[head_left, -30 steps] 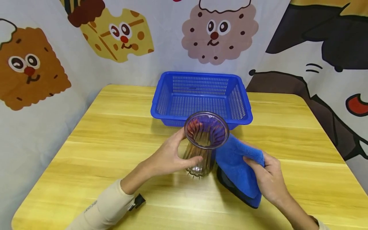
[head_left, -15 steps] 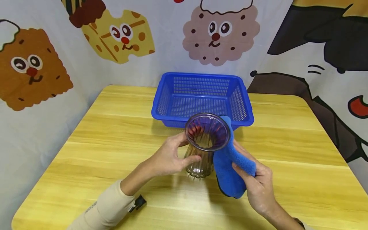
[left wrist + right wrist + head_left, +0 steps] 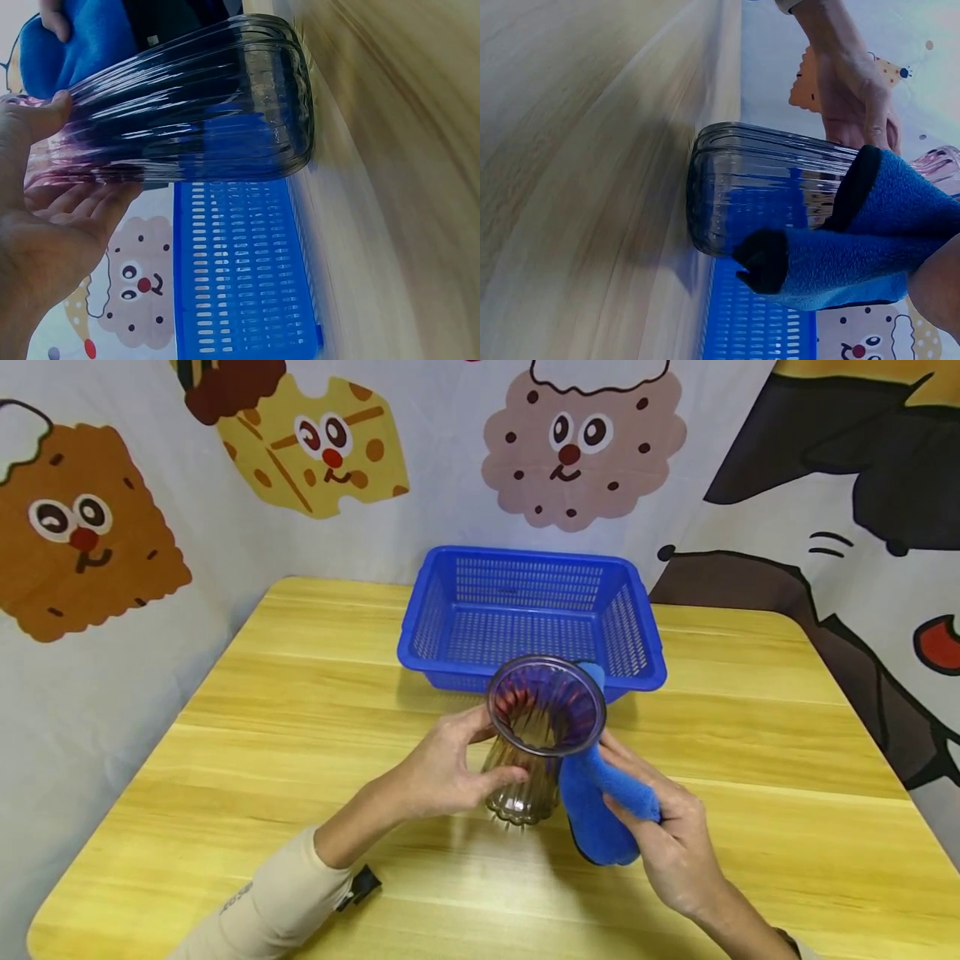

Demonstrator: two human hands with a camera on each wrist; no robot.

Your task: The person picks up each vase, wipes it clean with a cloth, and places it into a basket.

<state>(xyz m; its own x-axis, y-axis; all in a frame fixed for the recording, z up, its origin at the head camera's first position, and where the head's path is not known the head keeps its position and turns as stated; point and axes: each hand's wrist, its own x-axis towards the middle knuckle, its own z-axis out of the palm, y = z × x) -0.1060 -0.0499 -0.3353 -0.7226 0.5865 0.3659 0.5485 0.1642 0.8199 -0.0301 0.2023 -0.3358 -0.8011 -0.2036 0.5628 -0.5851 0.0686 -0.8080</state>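
The left forearm extends from lower left; the left hand (image 3: 450, 772) is partly closed around the glass vase (image 3: 534, 789), thumb on the near side. The vase is near upright in front of the blue basket (image 3: 525, 583), base at or just above the table (image 3: 300, 710). The right hand (image 3: 675, 847), thumb opposing fingers, grips the folded blue cloth (image 3: 596, 810) at the vase's right side.

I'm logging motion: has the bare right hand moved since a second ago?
Yes, the right hand has moved left in the head view, relative to the blue rectangular plastic basket.
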